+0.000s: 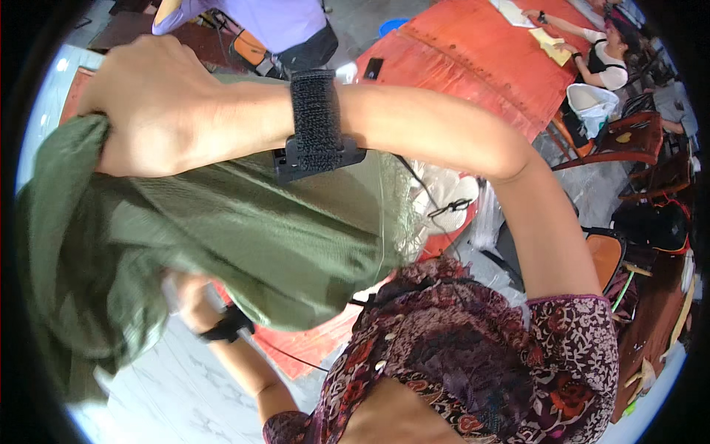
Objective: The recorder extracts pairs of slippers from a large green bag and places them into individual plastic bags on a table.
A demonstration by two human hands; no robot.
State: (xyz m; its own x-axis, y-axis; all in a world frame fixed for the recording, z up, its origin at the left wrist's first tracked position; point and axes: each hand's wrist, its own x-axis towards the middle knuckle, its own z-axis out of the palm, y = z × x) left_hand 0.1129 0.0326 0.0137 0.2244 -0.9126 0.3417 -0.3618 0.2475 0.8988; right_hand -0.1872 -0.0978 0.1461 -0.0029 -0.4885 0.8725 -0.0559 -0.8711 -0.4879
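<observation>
Where right hand grips, crinkled green cloth, draped folds

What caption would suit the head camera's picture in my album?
Fingers of the right hand grip a green cloth, the blurred left hand close by its lower folds.

One large red table is showing. Left of the table, two hands are appearing: one right hand and one left hand; two black wrist straps are going with them. One green cloth is also hanging left of it. On the table, one yellow sheet and one black rectangular object are lying. Two other people are showing: one person in purple left of it, one person in black and white at its right end.
</observation>
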